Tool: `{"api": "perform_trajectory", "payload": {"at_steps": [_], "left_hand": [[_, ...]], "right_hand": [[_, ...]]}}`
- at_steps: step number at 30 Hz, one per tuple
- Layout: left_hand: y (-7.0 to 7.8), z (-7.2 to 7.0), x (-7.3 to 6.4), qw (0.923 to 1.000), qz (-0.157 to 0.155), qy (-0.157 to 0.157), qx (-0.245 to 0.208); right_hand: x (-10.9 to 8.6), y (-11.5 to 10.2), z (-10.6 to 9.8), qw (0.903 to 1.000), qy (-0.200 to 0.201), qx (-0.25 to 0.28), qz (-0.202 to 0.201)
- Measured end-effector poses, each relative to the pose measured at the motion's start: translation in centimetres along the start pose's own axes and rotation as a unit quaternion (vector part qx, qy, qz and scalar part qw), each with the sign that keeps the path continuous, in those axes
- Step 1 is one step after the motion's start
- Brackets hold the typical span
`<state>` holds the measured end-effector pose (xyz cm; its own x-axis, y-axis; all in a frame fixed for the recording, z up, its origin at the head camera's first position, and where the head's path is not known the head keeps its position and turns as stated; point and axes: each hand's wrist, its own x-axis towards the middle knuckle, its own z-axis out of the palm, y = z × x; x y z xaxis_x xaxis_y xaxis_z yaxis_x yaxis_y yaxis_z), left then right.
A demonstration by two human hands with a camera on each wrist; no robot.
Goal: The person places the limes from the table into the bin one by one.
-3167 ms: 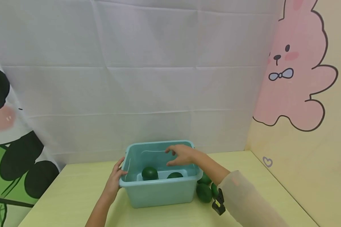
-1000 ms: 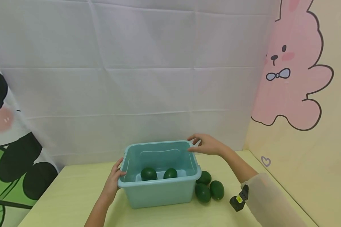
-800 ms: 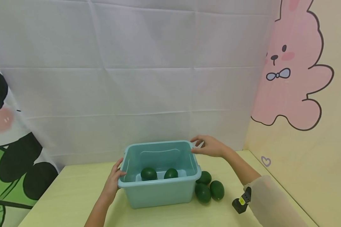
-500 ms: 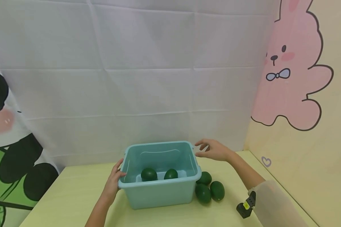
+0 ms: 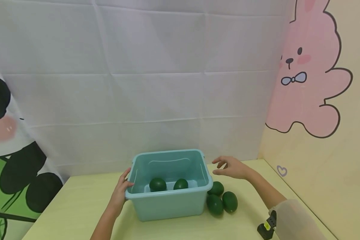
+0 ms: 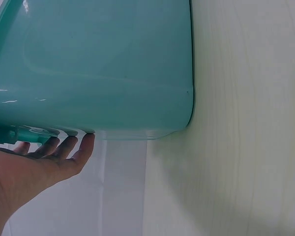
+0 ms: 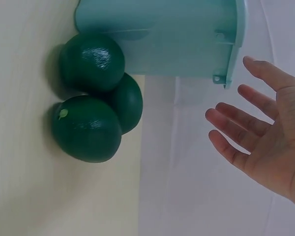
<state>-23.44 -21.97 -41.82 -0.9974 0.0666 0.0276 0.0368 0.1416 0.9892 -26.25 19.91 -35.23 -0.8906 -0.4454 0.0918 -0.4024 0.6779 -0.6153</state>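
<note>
A light teal plastic bin (image 5: 168,206) stands on the table, with two dark green avocados (image 5: 157,184) lying inside on its floor. My left hand (image 5: 119,193) holds the bin's left rim, thumb over the edge; in the left wrist view the fingers (image 6: 84,147) lie against the outer wall. Three more avocados (image 5: 215,204) sit bunched on the table beside the bin's right wall. Above and behind that bunch hovers my right hand (image 5: 232,167), holding nothing, fingers loosely bent and spread. The right wrist view shows its palm (image 7: 280,147) apart from both fruit and bin.
The pale yellow table (image 5: 78,206) ends at a hanging white cloth (image 5: 156,100) close behind the bin. On the right a cream wall (image 5: 312,173) with a pink rabbit picture borders it. A small black device (image 5: 267,226) is strapped at my right cuff.
My right hand has gone from over the bin, out past its right rim, then down toward the three avocados. The right avocado in the bin has shifted slightly. My left hand keeps its place.
</note>
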Motion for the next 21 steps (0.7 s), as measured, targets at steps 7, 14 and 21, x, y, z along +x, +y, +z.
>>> {"api": "perform_trajectory", "payload": {"at_steps": [7,14,21], "left_hand": [[0.0,0.1,-0.1,1.0000,0.003,-0.001,-0.002],[0.1,0.1,-0.2,1.0000,0.007,-0.001,-0.005],[0.2,0.2,-0.3,0.9999,0.003,0.005,-0.008]], "right_hand": [[-0.7,1.6,0.7,1.0000,-0.005,-0.002,0.007],[-1.6,2.8,1.4,0.9994,-0.014,-0.011,0.029],[-2.5,3.8,2.0,0.9989,-0.027,-0.014,0.035]]}}
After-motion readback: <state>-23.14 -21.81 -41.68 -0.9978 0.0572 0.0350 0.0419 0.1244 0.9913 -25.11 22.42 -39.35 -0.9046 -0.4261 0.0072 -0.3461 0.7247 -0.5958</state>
